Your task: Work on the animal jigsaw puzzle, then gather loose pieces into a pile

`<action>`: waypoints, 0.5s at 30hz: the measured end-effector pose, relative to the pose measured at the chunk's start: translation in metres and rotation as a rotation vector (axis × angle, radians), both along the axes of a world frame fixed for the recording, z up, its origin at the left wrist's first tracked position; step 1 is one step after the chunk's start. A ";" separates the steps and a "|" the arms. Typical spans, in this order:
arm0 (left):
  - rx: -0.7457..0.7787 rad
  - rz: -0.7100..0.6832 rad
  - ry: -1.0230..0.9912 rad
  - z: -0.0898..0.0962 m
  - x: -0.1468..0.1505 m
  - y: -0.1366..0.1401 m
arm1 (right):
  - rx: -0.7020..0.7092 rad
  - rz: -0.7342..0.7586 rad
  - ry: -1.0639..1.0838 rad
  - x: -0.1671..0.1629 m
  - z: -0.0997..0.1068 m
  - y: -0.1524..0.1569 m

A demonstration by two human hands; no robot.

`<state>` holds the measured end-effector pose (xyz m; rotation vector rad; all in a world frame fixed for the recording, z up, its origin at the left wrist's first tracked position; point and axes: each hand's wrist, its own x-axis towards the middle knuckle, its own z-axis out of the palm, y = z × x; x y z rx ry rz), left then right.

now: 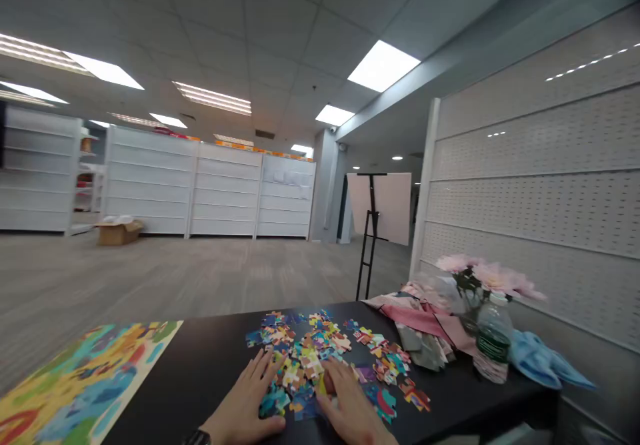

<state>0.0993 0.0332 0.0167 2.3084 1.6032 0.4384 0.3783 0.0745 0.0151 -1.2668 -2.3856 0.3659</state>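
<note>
Black bench (210, 365) carries a colourful picture sheet (85, 385) at near left and loose puzzle pieces (320, 348) mid-bench; left hand (250, 398) and right hand (350, 405) lie flat, fingers spread, on the pile's near edge—sorting stage, likely; next calls for singling out one piece.

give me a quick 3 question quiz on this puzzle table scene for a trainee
1. True or false: both hands rest flat on the loose puzzle pieces.
2. What stands nearest the water bottle? A) cardboard box B) pink flowers C) easel
3. On which side of the black table does the colourful board lie?

Key:
1. True: left hand and right hand lie open on the pieces.
2. B, the pink flowers.
3. The person's left, where the colourful board lies.
</note>
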 end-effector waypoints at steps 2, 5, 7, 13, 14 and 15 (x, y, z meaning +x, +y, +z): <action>-0.011 -0.059 -0.005 -0.005 0.003 0.019 | 0.043 0.040 0.120 0.008 0.001 0.007; 0.085 -0.051 -0.065 -0.015 -0.004 0.056 | 0.151 -0.125 0.174 0.053 0.000 0.032; 0.166 0.077 -0.065 -0.019 -0.018 0.085 | 0.160 -0.349 0.074 0.098 -0.005 0.056; 0.089 0.363 -0.020 -0.021 -0.055 0.155 | 0.050 -0.524 -0.236 0.163 -0.026 0.119; 0.075 0.347 -0.011 -0.021 -0.056 0.162 | 0.071 -0.480 -0.236 0.157 -0.028 0.125; 0.065 0.317 -0.002 -0.020 -0.055 0.166 | 0.087 -0.435 -0.232 0.149 -0.031 0.131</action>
